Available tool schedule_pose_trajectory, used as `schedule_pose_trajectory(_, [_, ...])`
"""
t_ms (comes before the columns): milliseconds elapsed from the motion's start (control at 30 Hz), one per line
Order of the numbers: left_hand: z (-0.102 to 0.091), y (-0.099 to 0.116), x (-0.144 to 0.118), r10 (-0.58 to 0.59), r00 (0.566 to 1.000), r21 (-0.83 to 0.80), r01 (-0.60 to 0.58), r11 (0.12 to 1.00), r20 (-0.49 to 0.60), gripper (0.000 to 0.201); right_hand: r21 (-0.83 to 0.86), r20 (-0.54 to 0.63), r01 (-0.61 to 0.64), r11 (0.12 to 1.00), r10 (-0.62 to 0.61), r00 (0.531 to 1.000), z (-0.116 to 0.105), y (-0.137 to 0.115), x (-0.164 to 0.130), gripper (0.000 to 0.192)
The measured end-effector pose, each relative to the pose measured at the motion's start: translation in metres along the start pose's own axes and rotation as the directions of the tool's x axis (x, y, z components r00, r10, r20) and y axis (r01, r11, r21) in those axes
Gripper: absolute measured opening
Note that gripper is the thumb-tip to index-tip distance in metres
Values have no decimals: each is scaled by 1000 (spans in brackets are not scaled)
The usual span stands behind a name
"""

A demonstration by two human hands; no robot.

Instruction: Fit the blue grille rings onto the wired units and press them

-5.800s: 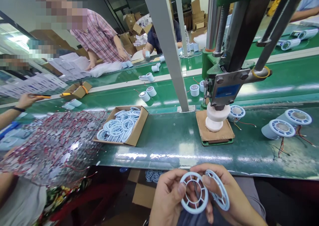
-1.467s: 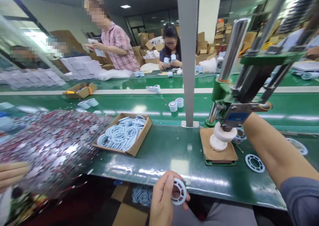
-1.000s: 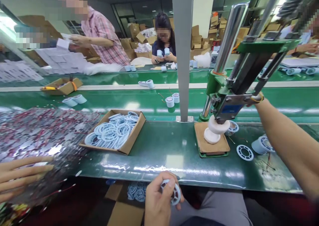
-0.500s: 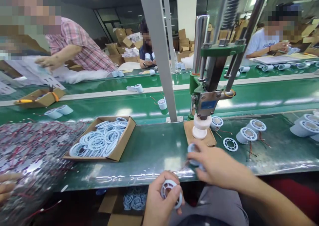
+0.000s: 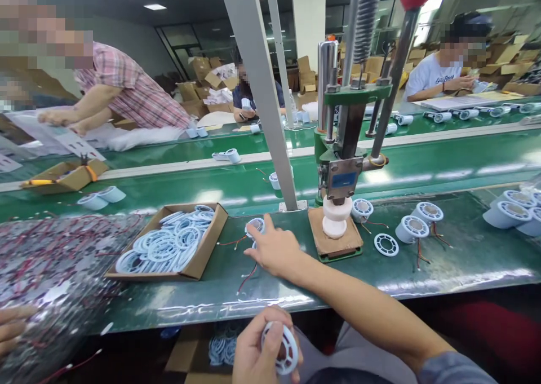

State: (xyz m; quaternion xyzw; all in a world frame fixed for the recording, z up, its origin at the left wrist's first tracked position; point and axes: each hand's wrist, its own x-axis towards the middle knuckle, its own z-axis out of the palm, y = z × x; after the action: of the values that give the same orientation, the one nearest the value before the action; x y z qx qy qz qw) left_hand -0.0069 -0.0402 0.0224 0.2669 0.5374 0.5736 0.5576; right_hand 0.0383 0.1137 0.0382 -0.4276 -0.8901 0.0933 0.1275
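My left hand [image 5: 266,344], low in front of the bench edge, pinches a light-blue slotted ring [image 5: 288,347] under the thumb. Over the bench, my right hand [image 5: 274,247] has its fingers spread and touches a light-blue cylindrical housing [image 5: 256,225] with red wires, which stands on the green surface. Part of that housing is hidden by the fingers. A cardboard box [image 5: 215,232] heaped with light-blue rings [image 5: 169,243] lies left of it. To the right stands a hand press [image 5: 344,178] with a white round head above a cardboard-covered base [image 5: 313,232].
A loose slotted ring [image 5: 386,245] and wired housings [image 5: 414,228] sit right of the press. Wired parts in plastic [image 5: 54,277] cover the bench's left end, with another person's fingers [image 5: 12,327] there. A metal post [image 5: 270,113] rises behind. Co-workers sit across the green conveyor.
My right hand has moved left from in front of the press with the wired housing, which now stands beside the ring box. My left hand still holds its ring, slightly lower and further left.
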Motion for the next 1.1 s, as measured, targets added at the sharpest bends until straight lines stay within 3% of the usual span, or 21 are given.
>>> schedule_pose_trajectory(133, [-2,4,3,18,1000,-53,-18,998,-6,48,-10,-238,-131,991,124,963,-14,46,-78,25])
schedule_pose_trajectory(233, [-1,2,6,6,1000,-65,-6,998,1,49,-16,-455,-332,943,289,843,-11,105,-135,34])
schedule_pose_trajectory(300, [2,-1,9,-4,1000,-66,5,998,17,51,-113,-557,-406,907,280,782,2,140,-161,40])
schedule_pose_trajectory(400, [6,-4,13,-19,999,-37,20,999,40,52,-303,-532,-377,875,173,829,27,163,-188,45])
schedule_pose_trajectory(500, [7,-6,18,-25,999,-5,25,1000,43,52,-315,-501,-306,899,116,858,45,145,-204,41])
schedule_pose_trajectory(633, [6,-7,23,-46,996,-72,52,996,81,47,-250,-437,-74,965,-44,898,57,88,-199,32])
schedule_pose_trajectory(733, [7,-9,21,-47,991,-82,57,995,122,42,-156,-351,111,981,-160,923,66,55,-165,31])
schedule_pose_trajectory(800, [8,-11,19,-22,991,-67,31,997,135,42,-67,-304,186,980,-197,932,70,45,-134,27])
schedule_pose_trajectory(900, [7,-12,14,38,991,-46,-32,998,131,43,1,-294,213,977,-204,934,64,45,-99,27])
schedule_pose_trajectory(967, [5,-11,12,75,991,-18,-73,997,107,43,82,-320,204,976,-168,932,52,45,-95,30])
schedule_pose_trajectory(1033, [4,-9,11,96,993,22,-98,995,68,41,346,-332,197,917,-77,940,36,40,-105,30])
schedule_pose_trajectory(1100, [3,-7,10,116,992,79,-119,990,39,38,644,-316,204,737,15,949,22,31,-124,25])
